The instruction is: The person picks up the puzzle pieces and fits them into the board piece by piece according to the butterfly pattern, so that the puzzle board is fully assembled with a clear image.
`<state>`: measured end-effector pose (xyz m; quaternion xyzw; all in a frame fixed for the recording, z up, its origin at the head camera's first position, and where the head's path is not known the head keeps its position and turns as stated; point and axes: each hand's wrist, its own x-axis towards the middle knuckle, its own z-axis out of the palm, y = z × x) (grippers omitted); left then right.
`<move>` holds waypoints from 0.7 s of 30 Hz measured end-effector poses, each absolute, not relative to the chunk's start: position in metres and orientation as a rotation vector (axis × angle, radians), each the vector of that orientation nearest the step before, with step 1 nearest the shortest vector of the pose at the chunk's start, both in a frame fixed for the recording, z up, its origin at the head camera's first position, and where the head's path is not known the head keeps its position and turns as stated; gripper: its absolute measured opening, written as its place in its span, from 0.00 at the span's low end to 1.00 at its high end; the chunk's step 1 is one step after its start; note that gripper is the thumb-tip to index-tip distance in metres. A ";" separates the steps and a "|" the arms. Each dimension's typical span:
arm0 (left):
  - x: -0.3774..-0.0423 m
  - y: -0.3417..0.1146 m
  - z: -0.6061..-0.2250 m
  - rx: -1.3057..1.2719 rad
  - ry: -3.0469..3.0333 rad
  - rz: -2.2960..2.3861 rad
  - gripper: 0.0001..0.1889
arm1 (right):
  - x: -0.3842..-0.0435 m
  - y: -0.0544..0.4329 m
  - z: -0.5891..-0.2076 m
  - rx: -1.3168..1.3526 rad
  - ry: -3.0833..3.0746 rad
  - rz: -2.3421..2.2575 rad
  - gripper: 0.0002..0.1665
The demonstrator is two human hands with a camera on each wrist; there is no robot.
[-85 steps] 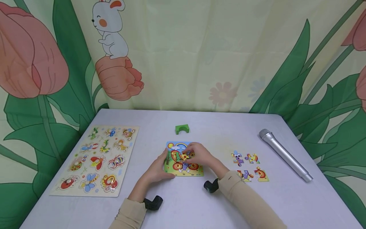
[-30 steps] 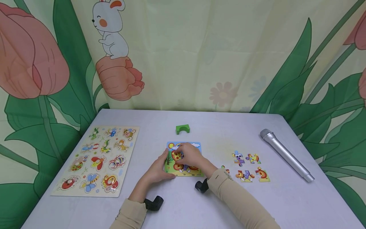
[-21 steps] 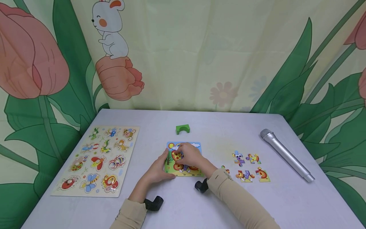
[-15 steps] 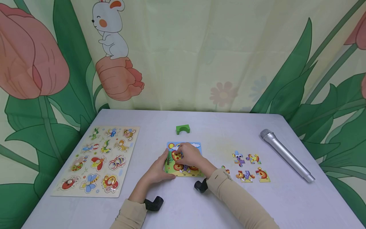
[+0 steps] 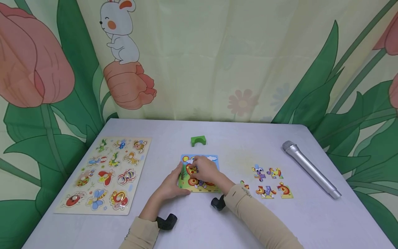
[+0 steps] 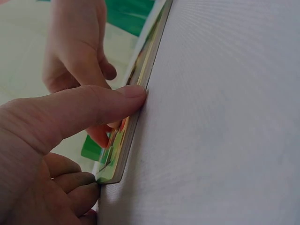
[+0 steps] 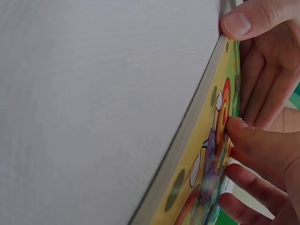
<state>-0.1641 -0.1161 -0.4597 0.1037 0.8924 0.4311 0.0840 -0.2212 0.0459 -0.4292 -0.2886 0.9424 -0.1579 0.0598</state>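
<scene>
Leaning across from the right, my right hand (image 5: 207, 170) had its fingertips down on the puzzle board (image 5: 185, 183), and that was the line to watch: the printed figure lay straight below them, at a wing left of the board's centre. Thumb and forefinger bent toward each other there, touching the face; whether a piece sat pinched between them, I couldn't tell.

Over on the other side, my left hand (image 5: 170, 184) gripped the near-left corner, fingers at the left edge, left thumb (image 6: 112, 101) tight against the near one. Board flat on the table (image 5: 186, 235), middle of the width, no gap to either hand!

And which way did it point? Sun (image 5: 185, 158) up toward the table's far edge, grass toward the near edge. From that slant it looked close to square, so I called no long axis.

Out right, between the board and the table's right edge, lay the loose pieces (image 5: 258, 173), my right hand plainly the nearer. One half-covered piece (image 5: 245, 185) peeked out just beside my right sleeve (image 5: 259, 211), closest to the board; its long axis was hidden.
</scene>
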 end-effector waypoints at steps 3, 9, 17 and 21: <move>-0.164 -0.116 -0.459 0.306 2.660 1.286 0.56 | -0.222 0.046 -0.431 -0.881 2.855 -0.455 0.20; -0.164 -0.117 -0.460 0.305 2.659 1.298 0.57 | -0.223 0.048 -0.431 -0.891 2.829 -0.509 0.21; -0.164 -0.117 -0.459 0.314 2.658 1.312 0.57 | -0.223 0.052 -0.430 -0.897 2.783 -0.619 0.22; -0.165 -0.118 -0.462 0.329 2.659 1.312 0.57 | -0.222 0.058 -0.432 -0.857 2.772 -0.712 0.23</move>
